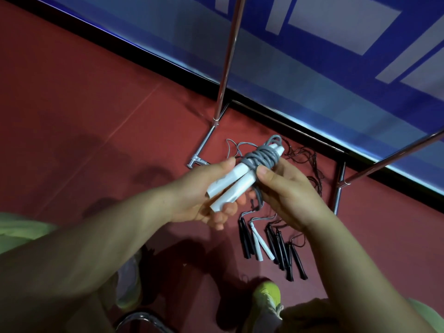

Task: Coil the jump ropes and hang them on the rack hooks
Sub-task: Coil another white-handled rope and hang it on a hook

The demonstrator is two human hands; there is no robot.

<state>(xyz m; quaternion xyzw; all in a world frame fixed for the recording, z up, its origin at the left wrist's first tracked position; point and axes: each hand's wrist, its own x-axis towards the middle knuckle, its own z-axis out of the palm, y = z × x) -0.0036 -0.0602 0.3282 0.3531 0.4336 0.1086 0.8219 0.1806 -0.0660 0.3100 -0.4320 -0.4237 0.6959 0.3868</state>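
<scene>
Jump ropes (pixel 271 246) lie on floor (pixel 72 104) between rack (pixel 225 68) feet.

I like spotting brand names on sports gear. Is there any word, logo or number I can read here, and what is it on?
None can be read.
Blue banner: large white shapes, cut off by the frame, not readable as letters.
White handles in the left hand and right hand: no print visible.

red floor (pixel 84 97) carries loose jump ropes (pixel 271 243), black and white handles, between the metal rack's feet (pixel 337 198)
</scene>
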